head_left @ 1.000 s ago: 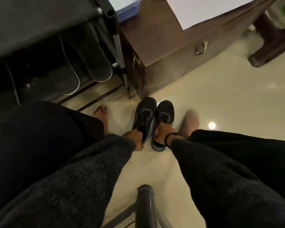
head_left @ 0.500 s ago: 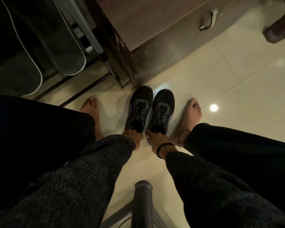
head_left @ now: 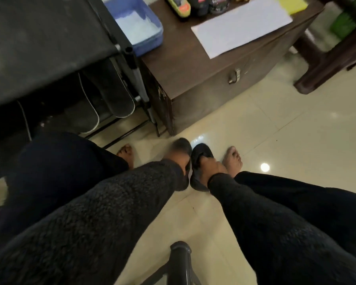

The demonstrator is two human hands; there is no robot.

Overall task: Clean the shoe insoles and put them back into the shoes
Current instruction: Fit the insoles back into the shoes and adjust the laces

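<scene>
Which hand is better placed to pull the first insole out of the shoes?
Probably the right hand: its fingers reach into the opening of the right shoe, a grip looks begun. The left hand is blurred over the left shoe, hold unclear.

Dim indoor light, soft focus, wide-angle bend at the edges.

A small round glare spot point(head_left: 265, 167) sits on the glossy floor tiles point(head_left: 286, 140) at about four o'clock from centre, with a fainter sheen just above the shoes point(head_left: 190, 159), which are smeared by motion blur along with the hands. The area under the dark rack point(head_left: 39, 48) at ten o'clock is deep shadow. The white paper point(head_left: 240, 27) at one o'clock is the brightest patch. Straight edges bow near the borders; dark sleeves lose detail.
</scene>
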